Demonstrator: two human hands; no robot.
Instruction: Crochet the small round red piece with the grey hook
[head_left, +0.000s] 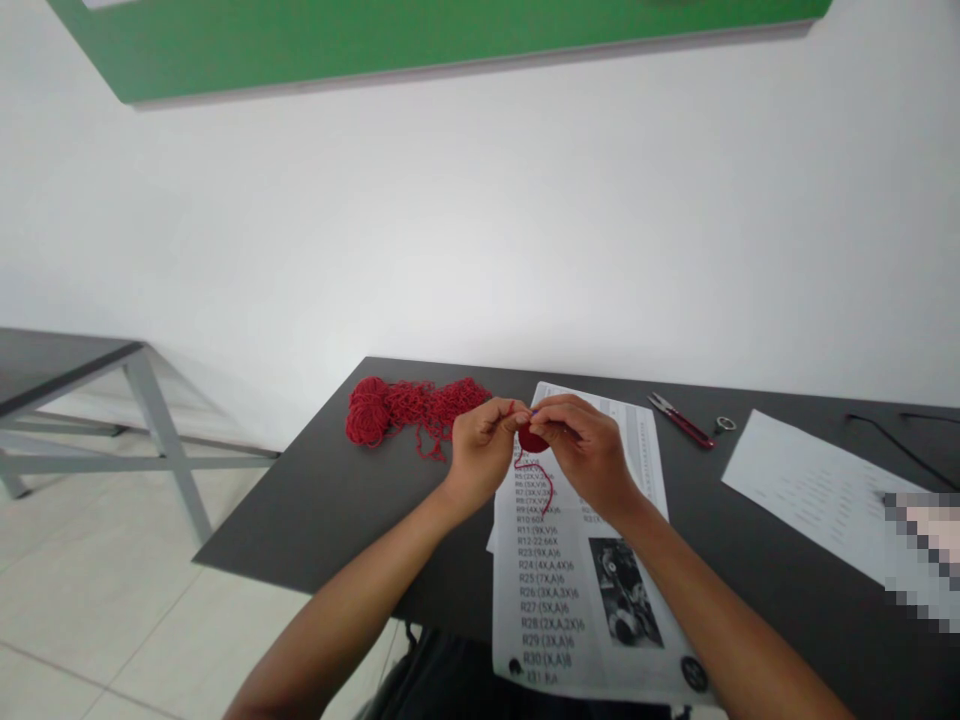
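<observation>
A small round piece of red crochet (533,438) is held between my two hands, above a printed pattern sheet (555,600). My left hand (486,442) pinches its left edge, with red yarn at the fingers. My right hand (583,440) is closed at the piece's upper right; a small purple bit shows between the fingertips, too little to tell what it is. A loose red yarn tail (550,490) hangs over the sheet. Left of my hands, a tangled heap of red yarn (369,410) lies on the dark table (315,510).
Red-handled thread snips (682,420) and a small metal ring (724,424) lie right of the sheet. Farther right are another paper (810,500), a dark cable-like item (900,452) and a blurred patch. A second table (67,365) stands at the far left.
</observation>
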